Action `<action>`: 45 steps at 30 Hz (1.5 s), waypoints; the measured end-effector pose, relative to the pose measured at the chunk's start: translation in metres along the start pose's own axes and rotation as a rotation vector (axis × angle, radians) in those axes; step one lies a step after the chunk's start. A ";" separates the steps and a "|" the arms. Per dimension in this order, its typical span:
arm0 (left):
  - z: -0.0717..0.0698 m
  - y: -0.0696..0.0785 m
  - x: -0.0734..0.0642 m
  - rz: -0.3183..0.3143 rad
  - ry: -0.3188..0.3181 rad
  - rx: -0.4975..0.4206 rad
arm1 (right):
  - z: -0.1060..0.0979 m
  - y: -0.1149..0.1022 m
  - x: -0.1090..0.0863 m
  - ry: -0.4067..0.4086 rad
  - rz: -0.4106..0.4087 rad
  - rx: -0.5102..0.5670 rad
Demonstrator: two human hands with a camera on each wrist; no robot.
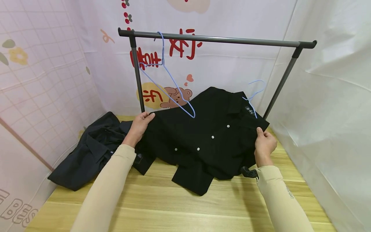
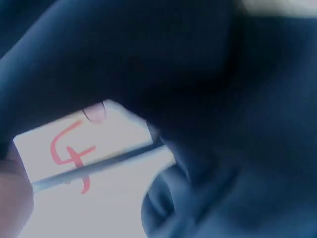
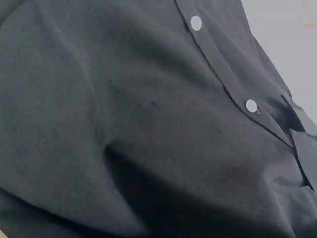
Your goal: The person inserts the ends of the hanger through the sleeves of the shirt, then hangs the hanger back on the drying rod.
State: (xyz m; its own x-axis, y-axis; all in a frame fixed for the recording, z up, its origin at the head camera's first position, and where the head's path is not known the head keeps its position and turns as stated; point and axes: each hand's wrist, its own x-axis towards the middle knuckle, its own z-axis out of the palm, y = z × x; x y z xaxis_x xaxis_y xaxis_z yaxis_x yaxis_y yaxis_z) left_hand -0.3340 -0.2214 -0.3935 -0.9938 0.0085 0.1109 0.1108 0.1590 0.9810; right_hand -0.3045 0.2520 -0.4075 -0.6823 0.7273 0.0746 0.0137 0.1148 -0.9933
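A black button-up shirt (image 1: 214,112) with white buttons is spread between my two hands in the head view. My left hand (image 1: 139,127) pinches its upper left edge between thumb and fingers. At the other end, my right hand (image 1: 265,142) pinches the cloth below the collar. A light blue hanger (image 1: 251,104) sticks out at the collar, its lower part hidden by the shirt. Black cloth (image 2: 198,49) fills most of the left wrist view, blurred. In the right wrist view the shirt front (image 3: 148,124) shows two buttons, and no fingers are visible.
A grey metal rack (image 1: 220,39) stands behind the shirt. Another blue hanger (image 1: 174,83) hangs from its bar, near the left post. A dark crumpled garment (image 1: 84,161) lies at the left on the wooden tabletop (image 1: 162,206). White printed curtains (image 1: 327,80) enclose the sides and back.
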 end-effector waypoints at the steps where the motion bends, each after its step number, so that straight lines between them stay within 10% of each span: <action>1: -0.003 -0.001 0.000 -0.008 -0.010 0.070 | 0.000 0.000 0.001 0.006 0.000 0.004; 10: -0.028 -0.032 -0.007 -0.222 -0.263 0.590 | -0.001 0.005 -0.001 0.017 -0.020 -0.017; 18: -0.045 -0.045 -0.017 -0.131 -0.273 0.756 | -0.003 0.005 0.000 0.029 -0.017 -0.010; 29: -0.050 -0.015 -0.012 -0.068 0.024 -0.137 | -0.004 0.008 0.005 0.051 0.029 0.047; 31: -0.054 -0.014 -0.012 -0.056 0.038 0.002 | -0.004 0.008 0.005 0.059 0.035 0.063; 37: -0.061 -0.023 -0.014 0.010 0.142 0.792 | -0.004 0.008 0.004 0.070 0.025 0.072; 45: -0.049 -0.036 -0.019 0.109 0.312 0.885 | -0.002 0.013 0.000 0.043 -0.017 0.011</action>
State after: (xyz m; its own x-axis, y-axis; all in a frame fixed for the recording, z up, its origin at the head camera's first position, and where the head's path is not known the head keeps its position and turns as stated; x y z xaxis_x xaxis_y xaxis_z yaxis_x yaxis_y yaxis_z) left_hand -0.3183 -0.2762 -0.4231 -0.9167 -0.1771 0.3582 0.0280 0.8657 0.4997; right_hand -0.3030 0.2542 -0.4200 -0.6503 0.7537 0.0954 -0.0063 0.1202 -0.9927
